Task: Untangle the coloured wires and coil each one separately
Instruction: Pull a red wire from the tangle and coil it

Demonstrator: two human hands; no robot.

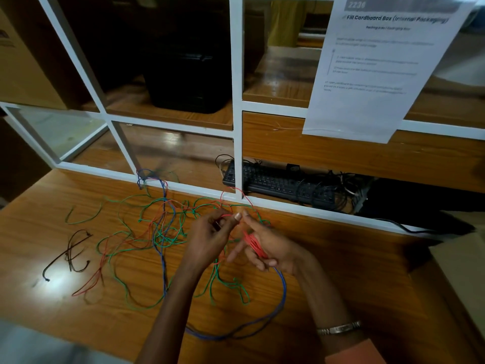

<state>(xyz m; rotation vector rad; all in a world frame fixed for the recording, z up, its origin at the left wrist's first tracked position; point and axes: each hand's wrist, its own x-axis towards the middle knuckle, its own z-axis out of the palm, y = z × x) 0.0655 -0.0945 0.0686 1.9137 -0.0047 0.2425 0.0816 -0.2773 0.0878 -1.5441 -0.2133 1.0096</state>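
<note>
Wooden table (328, 248) has a messy tangle of green wire (168, 240), red wire (90, 282) and blue wire (282, 298) sprawled on it, black wire (70, 254) lying off left.

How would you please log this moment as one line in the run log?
stage: coiling red wire | right hand: red loops around fingers | left hand: pinches red strand | green wire, blue wire: tangled on table

Both forearms bare, no gloves. Right wrist has a metal bracelet (338, 329), silver-ish w/ link pattern. Bit of orange sleeve (354, 353) on right arm.
</note>
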